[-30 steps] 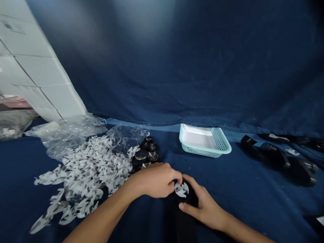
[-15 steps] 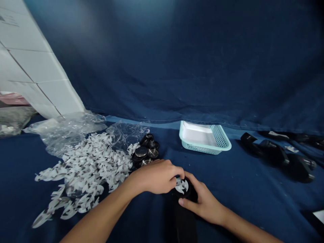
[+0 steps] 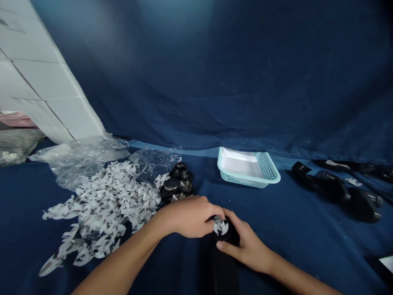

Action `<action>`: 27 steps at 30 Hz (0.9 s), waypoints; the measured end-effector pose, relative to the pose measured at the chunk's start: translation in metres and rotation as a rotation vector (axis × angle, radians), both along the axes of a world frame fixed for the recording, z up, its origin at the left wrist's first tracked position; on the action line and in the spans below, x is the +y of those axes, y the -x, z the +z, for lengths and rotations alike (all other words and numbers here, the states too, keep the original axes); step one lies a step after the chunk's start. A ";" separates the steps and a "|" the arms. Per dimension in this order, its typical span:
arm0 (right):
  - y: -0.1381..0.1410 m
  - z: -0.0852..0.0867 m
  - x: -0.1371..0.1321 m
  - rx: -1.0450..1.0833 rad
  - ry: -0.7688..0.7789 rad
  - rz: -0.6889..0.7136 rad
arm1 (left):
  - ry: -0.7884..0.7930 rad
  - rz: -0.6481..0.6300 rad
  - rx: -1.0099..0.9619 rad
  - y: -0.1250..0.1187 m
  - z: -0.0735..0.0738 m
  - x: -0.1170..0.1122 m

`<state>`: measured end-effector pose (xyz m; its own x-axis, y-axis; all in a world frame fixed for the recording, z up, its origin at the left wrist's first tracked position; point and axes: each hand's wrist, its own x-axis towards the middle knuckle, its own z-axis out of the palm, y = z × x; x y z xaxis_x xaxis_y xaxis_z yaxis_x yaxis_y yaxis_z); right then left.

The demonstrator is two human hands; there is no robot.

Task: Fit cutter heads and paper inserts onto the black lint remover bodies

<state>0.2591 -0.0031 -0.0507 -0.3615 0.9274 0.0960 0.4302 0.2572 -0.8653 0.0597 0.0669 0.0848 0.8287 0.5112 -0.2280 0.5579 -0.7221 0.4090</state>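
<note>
My right hand (image 3: 245, 243) is wrapped round the head of a black device (image 3: 223, 262) that lies on the blue cloth pointing away from me. My left hand (image 3: 188, 216) is closed in a pinch on a small white cut-out piece (image 3: 220, 227) pressed against the round top of that device. Just left of the hands sits a cluster of round black and silver caps (image 3: 177, 186), and further left a wide pile of white cut-out pieces (image 3: 104, 207).
A pale green plastic basket (image 3: 247, 168) stands behind the hands. Several black devices (image 3: 334, 188) lie at the right. Crumpled clear plastic bags (image 3: 89, 157) lie behind the white pile. A blue cloth wall (image 3: 215, 73) hangs close behind; white boxes (image 3: 39, 82) lean at left.
My left fingers have closed a little further over the white piece on the device's top. The right hand and the device have stayed put.
</note>
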 end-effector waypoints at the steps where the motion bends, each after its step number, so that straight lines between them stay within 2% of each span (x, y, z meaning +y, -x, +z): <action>1: 0.000 0.000 0.000 0.000 -0.002 0.002 | 0.029 -0.034 0.004 -0.001 0.001 -0.001; 4: 0.000 0.002 0.000 0.002 -0.011 0.004 | 0.069 -0.063 0.012 -0.002 0.002 -0.002; 9: 0.001 0.004 0.000 0.009 -0.002 0.001 | -0.056 0.040 0.072 -0.001 0.000 -0.002; 15: 0.001 0.003 -0.001 0.000 -0.003 -0.003 | 0.089 -0.087 0.022 0.000 0.002 -0.002; 19: 0.002 0.004 0.000 0.017 -0.007 0.005 | -0.053 0.027 0.103 0.000 0.004 -0.001; 21: 0.002 0.004 0.000 0.016 0.001 0.002 | -0.073 0.039 0.105 0.000 0.004 -0.001; 25: 0.002 0.005 -0.001 -0.009 0.015 -0.006 | 0.124 -0.102 0.018 0.001 0.006 -0.001; 27: 0.002 0.005 -0.001 -0.010 0.018 -0.008 | 0.152 -0.110 0.022 0.002 0.008 -0.001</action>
